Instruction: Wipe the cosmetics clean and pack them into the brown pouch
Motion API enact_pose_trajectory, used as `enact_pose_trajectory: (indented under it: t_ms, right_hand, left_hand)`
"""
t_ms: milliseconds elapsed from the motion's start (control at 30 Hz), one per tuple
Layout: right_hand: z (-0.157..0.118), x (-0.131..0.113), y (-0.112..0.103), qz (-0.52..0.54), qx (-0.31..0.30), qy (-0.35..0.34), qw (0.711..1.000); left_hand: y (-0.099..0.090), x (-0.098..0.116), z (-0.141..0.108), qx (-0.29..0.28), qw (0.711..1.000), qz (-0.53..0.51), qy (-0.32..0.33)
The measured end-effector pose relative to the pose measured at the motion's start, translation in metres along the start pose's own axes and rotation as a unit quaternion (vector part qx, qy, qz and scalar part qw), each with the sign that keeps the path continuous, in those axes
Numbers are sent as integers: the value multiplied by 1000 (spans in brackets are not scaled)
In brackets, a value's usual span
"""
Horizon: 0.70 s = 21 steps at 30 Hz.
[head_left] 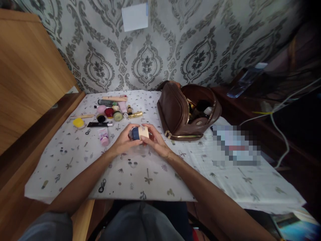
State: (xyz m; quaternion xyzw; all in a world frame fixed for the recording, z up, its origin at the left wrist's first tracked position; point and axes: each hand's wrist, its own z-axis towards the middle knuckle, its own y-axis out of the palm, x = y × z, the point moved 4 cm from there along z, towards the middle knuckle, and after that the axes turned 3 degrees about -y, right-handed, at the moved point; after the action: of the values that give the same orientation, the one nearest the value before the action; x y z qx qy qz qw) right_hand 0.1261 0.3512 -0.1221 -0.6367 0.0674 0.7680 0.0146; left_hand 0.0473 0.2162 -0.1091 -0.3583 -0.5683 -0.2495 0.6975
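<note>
Between my two hands, above the middle of the table, is a small jar point(140, 133) lying sideways, with a dark blue part on the left and a cream part on the right. My left hand point(126, 140) has its fingers round the blue end. The cream end is in the grip of my right hand point(155, 140). To the right stands a brown cosmetic bag point(173, 108), unzipped, with dark and gold items inside. Left of my hands lie a pink tube point(103, 136), a black tube point(99, 124), a yellow sponge point(79, 123) and a gold tube point(135, 114).
Several jars and tubes, among them a green jar point(117, 115) and a dark green tube point(107, 102), sit at the table's back left. A blurred-out flat object point(235, 145) lies at the right. A wooden panel point(32, 73) borders the left, and a clear bottle point(247, 80) is at the far right.
</note>
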Motion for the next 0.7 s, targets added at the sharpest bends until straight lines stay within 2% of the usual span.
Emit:
enact_pose_trajectory:
  t_ms: [100,333,700]
  right_hand:
    - [0,-1,0,-2,1,8,1000]
    - [1,5,-2,-15,7,18,1000]
    - [3,10,-3,-30,23,30,999]
  left_hand:
    - [-1,0,-1,8,1000,15,8]
    - [-4,2,-3,10,988,135,76]
    - [-2,19,-3,13,961,223,164]
